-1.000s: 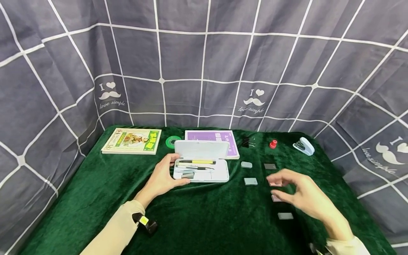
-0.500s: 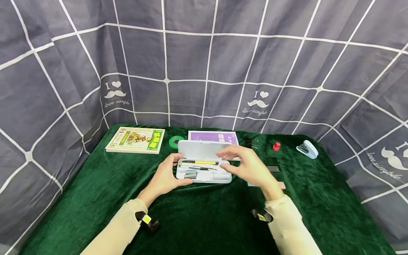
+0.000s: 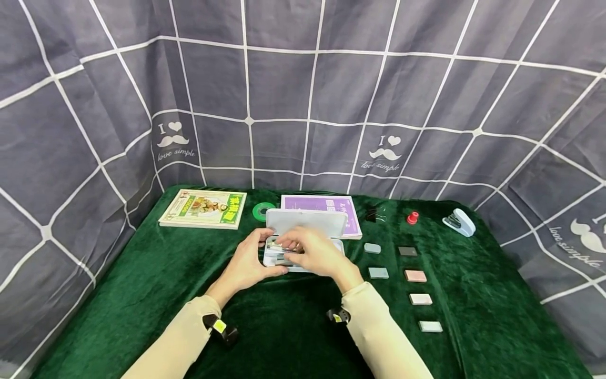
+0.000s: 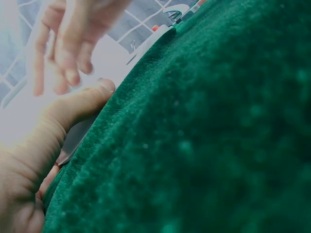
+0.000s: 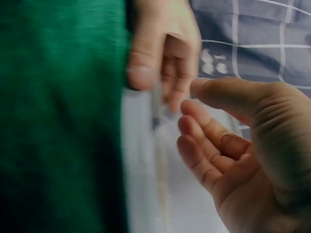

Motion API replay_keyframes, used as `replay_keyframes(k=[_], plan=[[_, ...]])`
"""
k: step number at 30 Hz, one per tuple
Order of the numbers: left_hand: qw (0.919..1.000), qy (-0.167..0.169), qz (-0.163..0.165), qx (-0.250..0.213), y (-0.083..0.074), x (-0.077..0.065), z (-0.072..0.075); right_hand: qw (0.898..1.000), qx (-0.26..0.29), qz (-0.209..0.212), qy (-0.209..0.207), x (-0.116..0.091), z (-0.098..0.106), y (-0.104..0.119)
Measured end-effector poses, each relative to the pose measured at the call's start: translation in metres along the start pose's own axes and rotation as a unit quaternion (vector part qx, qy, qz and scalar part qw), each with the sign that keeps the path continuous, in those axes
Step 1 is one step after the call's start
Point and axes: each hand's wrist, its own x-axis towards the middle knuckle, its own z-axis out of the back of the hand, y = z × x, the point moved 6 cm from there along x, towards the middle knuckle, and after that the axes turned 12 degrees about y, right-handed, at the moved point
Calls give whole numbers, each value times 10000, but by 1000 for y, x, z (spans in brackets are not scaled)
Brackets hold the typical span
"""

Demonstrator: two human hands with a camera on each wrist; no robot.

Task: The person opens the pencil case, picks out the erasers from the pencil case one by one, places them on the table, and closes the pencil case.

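Observation:
A white pencil case stands with its lid raised on the green cloth. My left hand grips its left end, thumb along the front and fingers behind. Over the tray hovers my right hand, hiding most of the pens inside. In the right wrist view, the right hand has bent fingers and a thumb apart from them, with nothing visible between. The left hand is at the case's far end there. The left wrist view shows the right hand above the left thumb.
Right of the case lie several small blocks, among them a pink block and a dark block. Behind are a purple book, green tape, a binder clip, a red object, a stapler and another book.
My right hand has moved left from above the small blocks to over the open pencil case. The left hand keeps its grip on the case. The view has shifted slightly.

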Motion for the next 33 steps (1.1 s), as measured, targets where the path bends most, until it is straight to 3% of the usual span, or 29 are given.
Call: replay_keyframes(k=[4,7,17,27,33], plan=[[10000,0,1,19,-1,0,0,9972,-620,-82,418,3,-15,2],[10000,-32,-17,30,-1,-1,0,9955,-804,-99,494,4,-19,2],[9999,-98,-95,45,0,0,0,9990,-202,-254,297,3,-14,2],[9998,-145,-75,76,1,-1,3,9990,20,-415,179,5,-10,-3],[9999,-64,-66,79,0,0,0,9988,223,-351,-249,-9,11,-2]])
